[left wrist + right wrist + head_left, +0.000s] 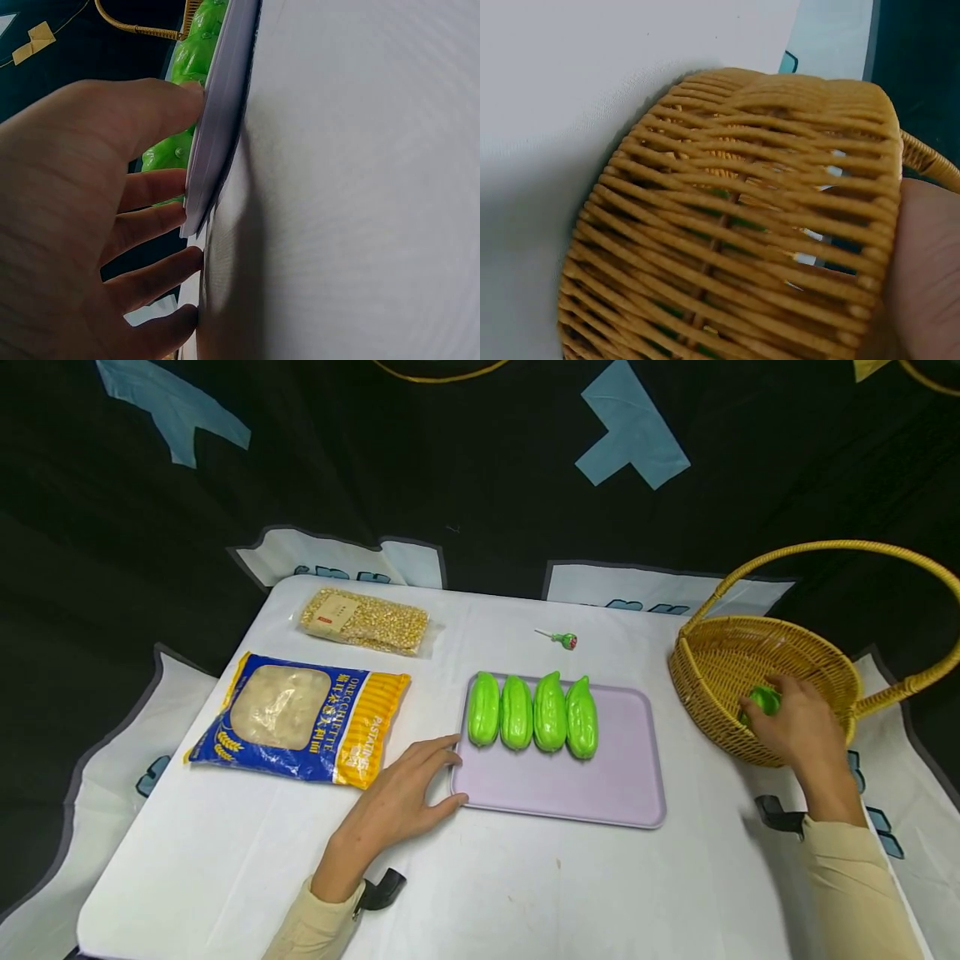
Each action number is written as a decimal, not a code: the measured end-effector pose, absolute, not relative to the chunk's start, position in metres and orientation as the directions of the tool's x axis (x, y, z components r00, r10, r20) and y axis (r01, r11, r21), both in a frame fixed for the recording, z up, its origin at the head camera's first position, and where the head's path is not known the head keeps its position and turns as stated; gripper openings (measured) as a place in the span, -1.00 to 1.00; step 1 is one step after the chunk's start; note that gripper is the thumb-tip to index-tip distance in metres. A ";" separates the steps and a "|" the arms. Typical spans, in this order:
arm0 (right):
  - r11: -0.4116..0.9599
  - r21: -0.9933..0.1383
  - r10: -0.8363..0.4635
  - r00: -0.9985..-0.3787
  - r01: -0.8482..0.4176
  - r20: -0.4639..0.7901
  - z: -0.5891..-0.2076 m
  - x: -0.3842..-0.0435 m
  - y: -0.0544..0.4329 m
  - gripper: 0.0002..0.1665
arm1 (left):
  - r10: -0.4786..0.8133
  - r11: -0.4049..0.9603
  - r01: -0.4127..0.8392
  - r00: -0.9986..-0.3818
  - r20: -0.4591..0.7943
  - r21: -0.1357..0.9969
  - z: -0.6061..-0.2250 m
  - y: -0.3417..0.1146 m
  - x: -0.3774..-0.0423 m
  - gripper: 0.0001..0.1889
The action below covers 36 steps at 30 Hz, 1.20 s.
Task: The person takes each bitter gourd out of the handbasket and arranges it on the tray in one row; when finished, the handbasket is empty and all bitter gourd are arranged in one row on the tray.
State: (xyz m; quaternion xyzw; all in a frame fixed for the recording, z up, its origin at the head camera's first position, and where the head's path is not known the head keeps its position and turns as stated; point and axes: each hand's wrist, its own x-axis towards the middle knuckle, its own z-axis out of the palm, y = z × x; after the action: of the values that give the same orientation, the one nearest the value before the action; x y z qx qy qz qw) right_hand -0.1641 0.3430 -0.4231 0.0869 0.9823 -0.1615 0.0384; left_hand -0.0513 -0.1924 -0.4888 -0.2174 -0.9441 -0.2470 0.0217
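Observation:
My right hand (802,727) reaches into the wicker basket (693,697) and grips a glossy dark green object (765,699), mostly covered by the fingers, so I cannot tell its kind. Through the weave in the right wrist view, bits of green show inside the basket (727,195). My left hand (397,797) rests at the left edge of a pale purple tray (555,789), fingers spread and thumb at the near corner. The left wrist view has the thumb (161,105) against the tray rim (217,112). Several bright green bitter melons (550,714) lie side by side on the tray.
A blue and yellow bag of orecchiette pasta (300,722) lies left of the tray, with a clear pack of yellow kernels (367,621) behind it. Beyond the tray lies a green-wrapped lollipop (562,640). The basket's tall handle (847,545) arches over the table's right side.

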 end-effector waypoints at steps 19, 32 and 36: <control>0.902 -0.406 0.083 -0.981 0.148 -0.174 -0.426 -0.177 0.347 0.02 | 0.404 0.774 0.433 -0.900 0.165 0.462 -0.488 -0.193 -0.051 -0.50; 0.867 -0.478 0.138 -0.990 0.141 -0.042 -0.427 -0.174 0.338 -0.08 | 0.399 0.779 0.424 -0.903 0.157 0.462 -0.487 -0.192 -0.050 -0.51; 0.856 -0.502 0.164 -0.986 0.123 0.038 -0.425 -0.170 0.333 -0.11 | 0.398 0.779 0.426 -0.903 0.161 0.460 -0.487 -0.192 -0.050 -0.51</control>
State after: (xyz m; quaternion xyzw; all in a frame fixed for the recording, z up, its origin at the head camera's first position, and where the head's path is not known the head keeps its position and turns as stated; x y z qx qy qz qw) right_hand -0.1704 0.3332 -0.4248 0.0744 0.9625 -0.2577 -0.0395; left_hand -0.0502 -0.1916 -0.4873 -0.2184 -0.9428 -0.2503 0.0274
